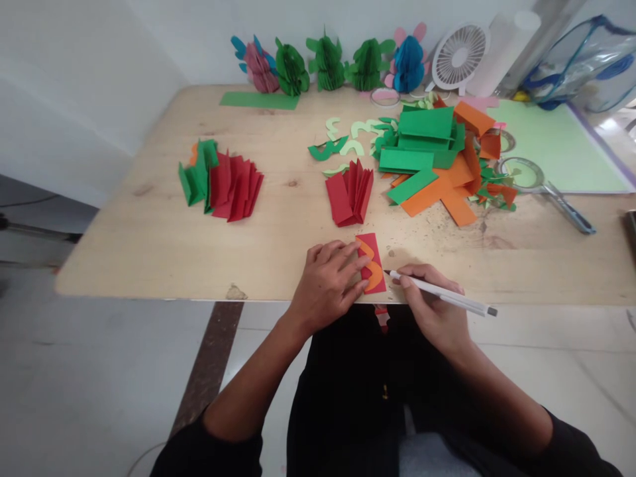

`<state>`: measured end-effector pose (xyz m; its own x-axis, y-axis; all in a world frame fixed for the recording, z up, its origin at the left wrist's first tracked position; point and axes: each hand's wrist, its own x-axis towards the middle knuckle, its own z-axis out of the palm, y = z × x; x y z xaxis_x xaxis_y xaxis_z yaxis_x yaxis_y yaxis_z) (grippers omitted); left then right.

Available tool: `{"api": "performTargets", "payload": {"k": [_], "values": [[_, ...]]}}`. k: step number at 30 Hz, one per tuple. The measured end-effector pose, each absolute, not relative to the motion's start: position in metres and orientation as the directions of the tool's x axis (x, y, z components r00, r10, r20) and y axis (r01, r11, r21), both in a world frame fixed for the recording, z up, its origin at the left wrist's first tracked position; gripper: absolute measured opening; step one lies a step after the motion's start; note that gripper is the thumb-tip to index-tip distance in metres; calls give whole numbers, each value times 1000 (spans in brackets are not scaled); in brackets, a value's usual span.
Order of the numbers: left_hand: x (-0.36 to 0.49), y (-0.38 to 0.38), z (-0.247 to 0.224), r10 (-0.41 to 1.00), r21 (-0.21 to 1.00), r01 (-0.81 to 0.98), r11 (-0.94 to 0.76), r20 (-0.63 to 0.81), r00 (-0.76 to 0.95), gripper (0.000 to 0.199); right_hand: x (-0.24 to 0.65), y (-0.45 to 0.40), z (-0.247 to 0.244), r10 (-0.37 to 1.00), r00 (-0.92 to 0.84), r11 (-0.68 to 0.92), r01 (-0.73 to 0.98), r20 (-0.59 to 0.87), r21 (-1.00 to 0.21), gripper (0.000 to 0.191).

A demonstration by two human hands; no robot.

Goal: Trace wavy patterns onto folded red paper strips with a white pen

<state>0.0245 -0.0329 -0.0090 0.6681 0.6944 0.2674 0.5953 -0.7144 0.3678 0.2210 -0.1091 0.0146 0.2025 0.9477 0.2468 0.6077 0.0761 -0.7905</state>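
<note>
My left hand (pixel 330 278) lies with its fingers spread, the tips pressing an orange paper cutout (pixel 375 276) with curved lobes. Beneath that cutout is a red paper strip (pixel 380 286) at the table's front edge. In my right hand (pixel 437 305) I grip a white pen (pixel 442 289), its dark tip just right of the red strip; contact of the tip with the paper cannot be made out. A bundle of folded red paper (pixel 350 193) stands just beyond the strip.
Folded green and red papers (pixel 221 179) stand at left. Green folded papers (pixel 420 136) and orange paper (pixel 450 182) pile up at right, beside a grey box cutter (pixel 569 209) and tape roll (pixel 521 173). Honeycomb paper figures (pixel 328 63) and a white fan (pixel 460 56) line the wall.
</note>
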Motion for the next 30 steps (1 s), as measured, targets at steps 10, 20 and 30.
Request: {"api": "performTargets", "payload": {"k": [10, 20, 30], "values": [[24, -33, -12, 693, 350, 602, -718, 282, 663, 34, 214, -112, 16, 934, -52, 301, 651, 354, -697, 18], [24, -32, -14, 700, 350, 610, -711, 277, 658, 33, 210, -112, 9, 885, -157, 383, 779, 438, -497, 21], [24, -33, -11, 689, 322, 610, -724, 305, 657, 32, 211, -112, 3, 865, -167, 419, 759, 474, -498, 21]]}}
